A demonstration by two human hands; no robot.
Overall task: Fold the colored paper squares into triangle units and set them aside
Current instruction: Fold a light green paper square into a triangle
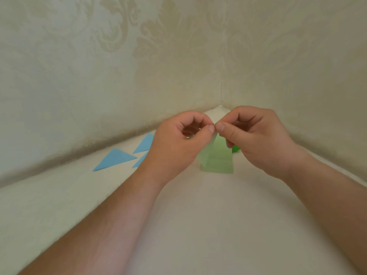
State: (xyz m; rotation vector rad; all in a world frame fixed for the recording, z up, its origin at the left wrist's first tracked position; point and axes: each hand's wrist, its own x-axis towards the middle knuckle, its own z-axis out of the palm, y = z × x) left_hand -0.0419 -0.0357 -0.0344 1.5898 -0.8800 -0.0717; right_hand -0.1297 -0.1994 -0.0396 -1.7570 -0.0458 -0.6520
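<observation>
Pale green paper square (217,155) held up above off-white tabletop (198,215), near wall corner — top corner pinched between thumb and forefinger of left hand (178,141) and right hand (256,135), fingertips nearly touching. Lower edge hanging close to table. Three light blue folded paper triangles (116,158) lying flat at left, near patterned cream wall (99,66) — one partly hidden behind left wrist. Small dark green bit (236,149) behind right hand, unclear.

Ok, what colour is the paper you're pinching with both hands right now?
Pale green paper, seen in the head view, pinched at its top by the left hand and right hand.
</observation>
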